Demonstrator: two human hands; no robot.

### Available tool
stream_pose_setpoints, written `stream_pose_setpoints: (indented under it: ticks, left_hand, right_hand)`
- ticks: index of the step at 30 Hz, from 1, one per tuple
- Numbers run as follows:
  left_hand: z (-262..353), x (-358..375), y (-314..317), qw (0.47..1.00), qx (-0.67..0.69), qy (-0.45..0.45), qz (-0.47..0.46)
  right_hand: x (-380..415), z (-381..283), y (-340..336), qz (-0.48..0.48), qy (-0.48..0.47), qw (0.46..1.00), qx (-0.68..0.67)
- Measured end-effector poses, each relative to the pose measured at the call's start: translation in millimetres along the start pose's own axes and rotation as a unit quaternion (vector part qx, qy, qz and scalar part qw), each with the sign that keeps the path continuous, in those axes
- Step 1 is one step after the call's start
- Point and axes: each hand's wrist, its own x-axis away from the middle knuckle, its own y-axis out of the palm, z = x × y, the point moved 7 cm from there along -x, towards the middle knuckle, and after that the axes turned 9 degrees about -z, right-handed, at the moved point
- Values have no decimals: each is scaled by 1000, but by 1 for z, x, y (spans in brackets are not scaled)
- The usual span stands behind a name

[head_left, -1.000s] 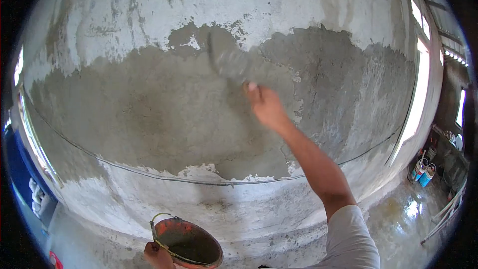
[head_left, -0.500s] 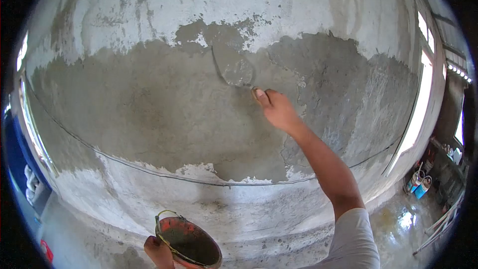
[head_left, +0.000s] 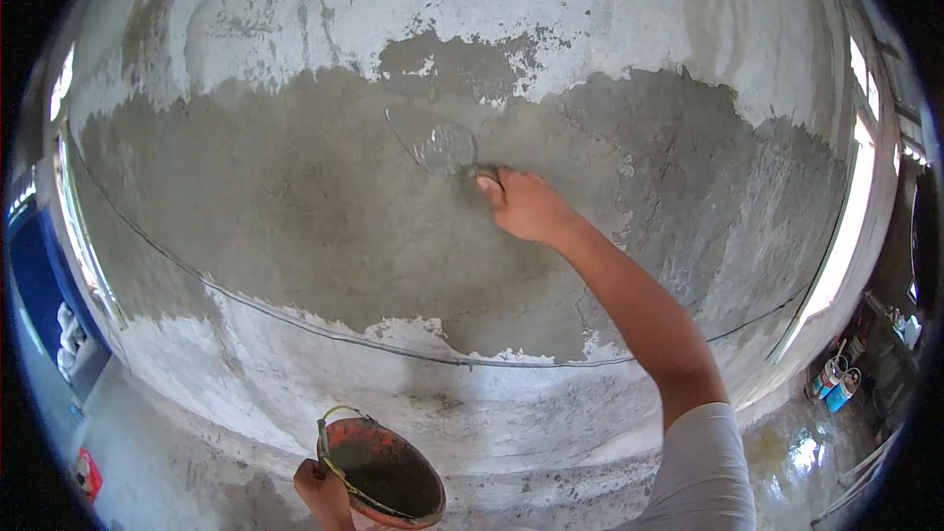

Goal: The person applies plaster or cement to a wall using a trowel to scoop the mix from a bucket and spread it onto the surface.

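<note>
My right hand (head_left: 526,203) is closed round the handle of a trowel (head_left: 442,147), its wet, shiny blade laid against the wall. Around the blade spreads a broad patch of damp grey plaster (head_left: 324,187), ragged along its upper edge where whitish wall (head_left: 629,10) shows. Low in the view, my left hand (head_left: 324,492) grips an orange-red bucket (head_left: 431,467) at its rim and handle. The bucket is tilted, and grey mortar coats its inside.
A thin cable (head_left: 324,332) sags across the wall below the plaster. Windows (head_left: 836,236) stand at the right, with blue containers (head_left: 842,391) on the wet floor beneath. At the left are a blue doorway panel (head_left: 44,275) and a red object (head_left: 88,475).
The trowel has slid left and slightly down across the plaster, its blade now angled more to the left. My left hand still holds the bucket; the view has shifted slightly.
</note>
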Motion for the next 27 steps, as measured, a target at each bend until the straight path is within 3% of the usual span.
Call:
stream_pose_setpoints:
  ticks: [3,5,9,13,14,17,20,22,27]
  left_hand:
    - [4,2,-2,1000,3,-13,-3]
    - [8,4,-4,1000,-7,-1,8]
    - [5,4,1,998,-60,15,24]
    - [9,4,-9,993,-115,27,30]
    - [7,5,-9,993,-112,22,27]
    - [-6,6,-8,999,-29,-43,16]
    - [8,9,-7,997,-79,-16,23]
    - [-4,3,-1,996,-84,-3,20]
    - [15,6,2,995,-98,-6,-7]
  right_hand:
    - [15,12,-20,-36,-11,999,-8]
    - [9,20,-56,83,-5,995,-54]
    - [-8,52,-90,118,62,990,-45]
    - [39,104,-47,76,15,997,18]
    - [60,107,-43,36,45,998,8]
    - [86,109,-55,0,58,998,-25]
    - [60,103,-80,113,-6,989,-94]
    - [25,84,-106,124,5,988,-90]
    - [7,73,-91,19,12,1000,-14]
